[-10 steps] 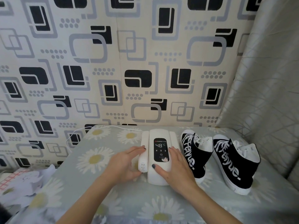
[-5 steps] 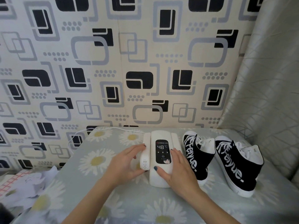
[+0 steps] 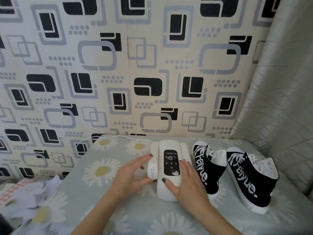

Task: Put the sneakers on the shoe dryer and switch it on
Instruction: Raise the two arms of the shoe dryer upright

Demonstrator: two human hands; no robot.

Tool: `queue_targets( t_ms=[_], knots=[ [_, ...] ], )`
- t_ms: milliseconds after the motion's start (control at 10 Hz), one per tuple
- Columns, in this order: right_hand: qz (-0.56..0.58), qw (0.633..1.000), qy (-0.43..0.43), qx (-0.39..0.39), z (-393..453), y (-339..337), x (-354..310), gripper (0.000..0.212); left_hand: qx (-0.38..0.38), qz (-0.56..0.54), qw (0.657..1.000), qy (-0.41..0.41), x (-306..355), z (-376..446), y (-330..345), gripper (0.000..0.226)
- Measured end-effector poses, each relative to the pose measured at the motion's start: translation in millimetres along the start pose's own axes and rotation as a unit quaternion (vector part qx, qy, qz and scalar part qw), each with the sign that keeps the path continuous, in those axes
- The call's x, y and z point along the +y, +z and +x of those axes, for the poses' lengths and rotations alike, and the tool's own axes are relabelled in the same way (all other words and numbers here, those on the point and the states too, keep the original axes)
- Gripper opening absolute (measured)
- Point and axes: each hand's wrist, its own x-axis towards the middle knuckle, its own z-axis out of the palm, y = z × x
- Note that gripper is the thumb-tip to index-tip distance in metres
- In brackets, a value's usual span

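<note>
Left hand [image 3: 130, 173] grips shoe dryer [image 3: 169, 146] — right hand [image 3: 189, 182] rests on it.

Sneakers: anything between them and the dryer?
No loose object lies between them: the near sneaker stands right beside the shoe dryer. But the right hand lies over the dryer's right side, and the left hand grips the left drying arm, which lies alongside the body.
</note>
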Motion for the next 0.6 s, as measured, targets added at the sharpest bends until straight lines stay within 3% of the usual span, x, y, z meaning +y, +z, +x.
queue_targets(
  t_ms=[600],
  knots=[
    [-0.024,1.000,-0.004,-0.012,1.9,-1.4,0.9,0.096,-0.032,0.013,0.999,-0.023,3.6,30.3,-21.1,0.071]
  ],
)
